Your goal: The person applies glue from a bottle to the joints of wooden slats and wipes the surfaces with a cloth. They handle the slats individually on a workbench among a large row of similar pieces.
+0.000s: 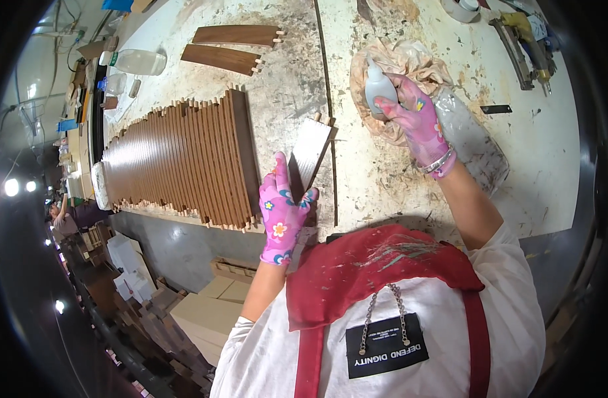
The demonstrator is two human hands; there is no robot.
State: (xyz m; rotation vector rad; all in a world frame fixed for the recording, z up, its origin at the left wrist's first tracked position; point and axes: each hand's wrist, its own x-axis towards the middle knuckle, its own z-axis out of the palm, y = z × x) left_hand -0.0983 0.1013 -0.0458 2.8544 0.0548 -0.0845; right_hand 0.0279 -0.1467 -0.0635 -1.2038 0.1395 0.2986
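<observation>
In a pink flowered glove, my left hand (282, 215) grips the near end of a short dark wooden slat (310, 149). Pale dowels stick out of the slat's far end. My right hand (415, 119), gloved the same way, is wrapped round a small white squeeze bottle (379, 89) with a pointed nozzle, tip up. The bottle is above a crumpled, stained cloth (410, 58). Left of my left hand stands a long row of brown slats (178, 159) packed on edge, with dowels along their ends.
Two loose doweled slats (236, 36) lie at the far left. Beyond the row is a clear plastic bottle (139, 62). A nail gun (526, 46) lies far right, near a small black strip (495, 109). Clear plastic wrap (473, 136) lies beside my right wrist. Cardboard boxes (208, 312) stand below the table's left.
</observation>
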